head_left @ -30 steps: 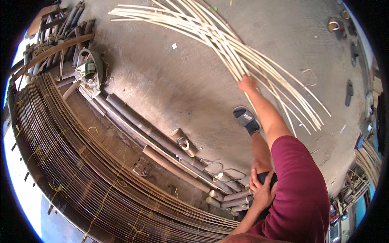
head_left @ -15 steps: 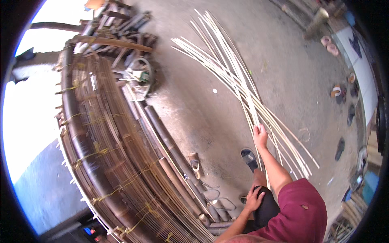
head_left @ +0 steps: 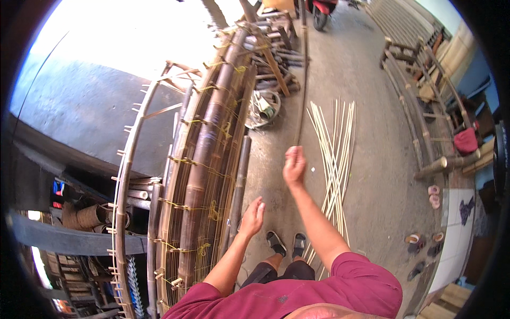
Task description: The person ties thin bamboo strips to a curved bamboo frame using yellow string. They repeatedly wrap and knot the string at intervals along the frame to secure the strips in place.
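My right hand (head_left: 295, 166) is raised in front of me, closed around the near end of a long, thin dark bamboo strip (head_left: 305, 69). The strip runs far forward past the top of the picture. My left hand (head_left: 253, 215) hovers beside the bamboo rack, fingers loosely extended, with nothing seen in it. To the right of my feet, a crossed bunch of pale split bamboo strips (head_left: 334, 170) lies on the concrete floor. Along my left stretches a rack with a thick dark bamboo pole (head_left: 204, 154) and many thin slats tied with yellow cord.
A round basin (head_left: 264, 109) with odds and ends stands by stacked bamboo pieces (head_left: 276, 58). A curved pegged bamboo rail (head_left: 127, 175) bends along the far left. At right are a bamboo bench (head_left: 411, 106), slippers (head_left: 417, 271) and a tiled step (head_left: 451, 239). A red motorbike (head_left: 321, 10) is parked ahead.
I have straightened up and turned left. My right hand has left the pale strips and now holds a dark strip. My left hand has come off my knee and risen beside the rack.
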The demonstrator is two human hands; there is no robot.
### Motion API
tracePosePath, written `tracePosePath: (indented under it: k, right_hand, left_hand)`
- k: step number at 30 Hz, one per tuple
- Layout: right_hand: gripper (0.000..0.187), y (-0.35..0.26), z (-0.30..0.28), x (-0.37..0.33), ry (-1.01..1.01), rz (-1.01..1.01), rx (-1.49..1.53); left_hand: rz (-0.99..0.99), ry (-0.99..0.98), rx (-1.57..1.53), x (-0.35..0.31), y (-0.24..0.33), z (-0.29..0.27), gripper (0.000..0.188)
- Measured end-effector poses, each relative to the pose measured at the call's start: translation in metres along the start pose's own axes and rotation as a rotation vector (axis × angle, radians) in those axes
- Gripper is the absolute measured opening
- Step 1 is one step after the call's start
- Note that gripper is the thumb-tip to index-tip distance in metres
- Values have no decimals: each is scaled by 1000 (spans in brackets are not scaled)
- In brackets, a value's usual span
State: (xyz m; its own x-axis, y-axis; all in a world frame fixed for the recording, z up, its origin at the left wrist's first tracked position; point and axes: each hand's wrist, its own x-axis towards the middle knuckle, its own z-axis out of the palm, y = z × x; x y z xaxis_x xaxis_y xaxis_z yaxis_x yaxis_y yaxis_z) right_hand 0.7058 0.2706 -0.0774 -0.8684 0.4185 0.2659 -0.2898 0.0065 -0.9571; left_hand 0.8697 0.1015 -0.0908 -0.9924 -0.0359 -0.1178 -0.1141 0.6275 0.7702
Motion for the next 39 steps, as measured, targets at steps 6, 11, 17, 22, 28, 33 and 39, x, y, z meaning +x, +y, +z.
tracePosePath:
  k: [6,11,17,22,28,33,39]
  right_hand:
    - [35,-169,148,-98,-512,672,825]
    - [35,-179,209,-197,-885,711,717]
    - [35,-167,228,-239,-1636,829,250]
    - [32,-80,210,-175,-1808,712,118]
    - [26,3,171,-33,-1438,681,-114]
    - [27,32,157,93,-1223,734,-53]
    - [24,49,140,253,-1154,662,-47]
  left_hand:
    - [-45,368,-133,-34,68,-142,34]
    - [-370,656,-9,-137,65,-251,33]
    - [-704,666,305,-215,-3,-315,33]
    - [-851,508,338,-241,-72,-331,33]
    - [-762,595,299,-101,-27,-347,32]
    - [-338,566,294,123,1,-319,34]
    - [-202,440,265,383,126,-271,49]
